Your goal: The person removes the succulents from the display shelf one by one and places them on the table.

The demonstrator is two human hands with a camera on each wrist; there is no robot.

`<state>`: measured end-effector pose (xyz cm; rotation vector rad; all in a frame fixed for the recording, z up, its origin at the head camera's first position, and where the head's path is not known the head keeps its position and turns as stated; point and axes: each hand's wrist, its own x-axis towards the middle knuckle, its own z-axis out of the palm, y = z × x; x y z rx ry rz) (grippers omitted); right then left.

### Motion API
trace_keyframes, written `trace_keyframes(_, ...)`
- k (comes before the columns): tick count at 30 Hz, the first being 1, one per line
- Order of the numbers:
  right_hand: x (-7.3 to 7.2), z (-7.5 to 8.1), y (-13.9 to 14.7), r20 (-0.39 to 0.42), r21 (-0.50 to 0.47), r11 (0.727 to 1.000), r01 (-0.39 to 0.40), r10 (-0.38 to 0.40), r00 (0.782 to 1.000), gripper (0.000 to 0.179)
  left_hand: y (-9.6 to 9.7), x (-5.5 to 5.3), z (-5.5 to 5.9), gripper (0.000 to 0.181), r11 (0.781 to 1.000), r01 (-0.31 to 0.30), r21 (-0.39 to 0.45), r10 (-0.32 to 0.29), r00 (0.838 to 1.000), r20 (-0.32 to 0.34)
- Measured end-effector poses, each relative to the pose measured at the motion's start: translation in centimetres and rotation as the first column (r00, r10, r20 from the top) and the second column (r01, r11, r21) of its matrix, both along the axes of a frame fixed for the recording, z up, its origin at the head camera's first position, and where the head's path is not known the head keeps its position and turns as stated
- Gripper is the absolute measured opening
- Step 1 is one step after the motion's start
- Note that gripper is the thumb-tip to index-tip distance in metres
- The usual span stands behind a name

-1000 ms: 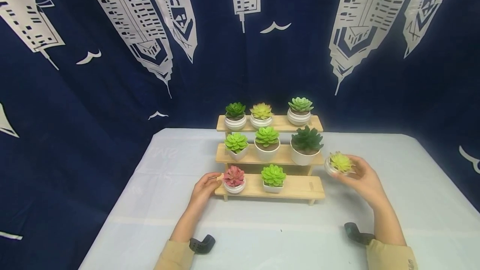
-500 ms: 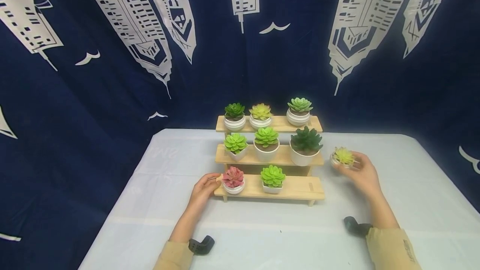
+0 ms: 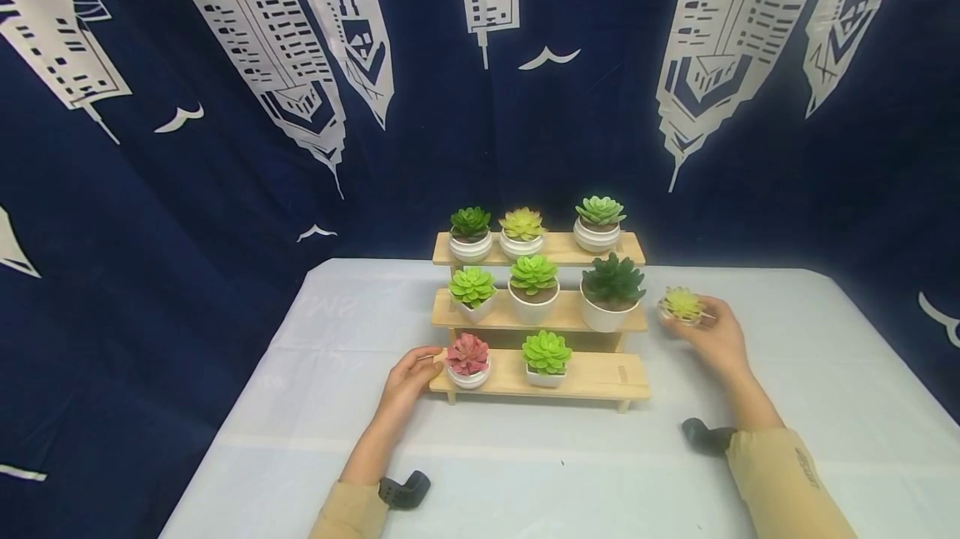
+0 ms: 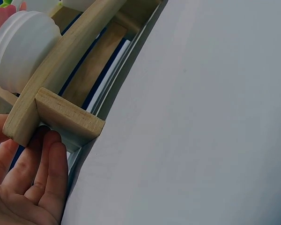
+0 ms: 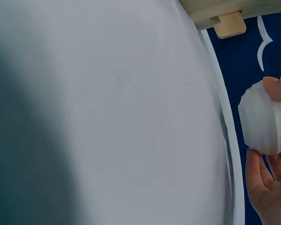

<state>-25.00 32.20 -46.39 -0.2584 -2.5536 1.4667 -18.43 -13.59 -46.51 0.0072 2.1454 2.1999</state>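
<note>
A three-tier wooden plant stand (image 3: 600,376) bears several potted succulents. My left hand (image 3: 411,371) grips the left end of its lowest shelf; in the left wrist view the fingers (image 4: 54,168) are under the shelf's end, beside its leg. Nearest to that hand is a pink succulent (image 3: 468,356) in a ribbed white pot. Right of the stand, my right hand (image 3: 718,337) holds a yellow-green succulent (image 3: 682,304) in a small white pot (image 5: 262,119), with the thumb on one side and fingers on the other. That pot is level with the middle shelf in the head view.
A bright green succulent (image 3: 546,353) stands mid-way on the lowest shelf. On the middle shelf, a large dark green succulent (image 3: 613,282) sits at the right end. The pale table (image 3: 585,472) ends at a navy patterned cloth (image 3: 570,131) behind the stand.
My right hand has carried the yellow-green succulent a little farther back, beside the stand. The left hand stays at the lowest shelf's end, and the plants on the stand have not moved.
</note>
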Motion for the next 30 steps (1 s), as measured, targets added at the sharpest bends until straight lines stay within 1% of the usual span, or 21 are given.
trace_keyframes(5, -0.6, -0.4, -0.3, 0.001, -0.008, 1.000, -0.008, 0.008, 1.000, 0.080, 0.0, 0.0, 0.0, 0.032, 1.000, 0.001, -0.001, -0.001, 1.000, -0.001)
trace_keyframes(11, -1.2, -1.1, -0.3, 0.032, 0.007, 1.000, -0.003, 0.002, 0.999, 0.083, 0.1, -0.1, 0.1, 0.033, 1.000, 0.001, -0.016, -0.001, 1.000, -0.001)
trace_keyframes(18, -1.6, -1.3, -0.5, 0.031, 0.020, 1.000, -0.009, 0.008, 0.999, 0.083, -0.3, -1.0, -2.0, 0.034, 1.000, -0.020, 0.020, 0.020, 1.000, 0.011)
trace_keyframes(22, -1.6, -1.1, -0.7, 0.024, 0.007, 1.000, -0.014, 0.014, 1.000, 0.084, -0.3, -1.2, -2.3, 0.035, 0.999, -0.036, 0.007, 0.036, 0.999, -0.002)
trace_keyframes(26, -1.2, -0.5, -1.0, 0.036, -0.050, 0.998, -0.034, 0.036, 0.999, 0.091, -0.2, -1.2, -2.4, 0.036, 0.999, -0.039, -0.005, 0.039, 0.999, -0.001)
trace_keyframes(28, -0.8, -0.2, -1.2, 0.050, -0.083, 0.996, -0.016, 0.020, 0.999, 0.095, -0.2, -1.2, -2.4, 0.036, 0.999, -0.034, -0.007, 0.034, 0.999, -0.002)
trace_keyframes(30, -0.5, 0.1, -1.5, 0.061, -0.104, 0.994, 0.030, -0.023, 0.998, 0.096, -0.2, -1.2, -2.3, 0.035, 0.999, -0.035, -0.001, 0.035, 0.999, 0.001)
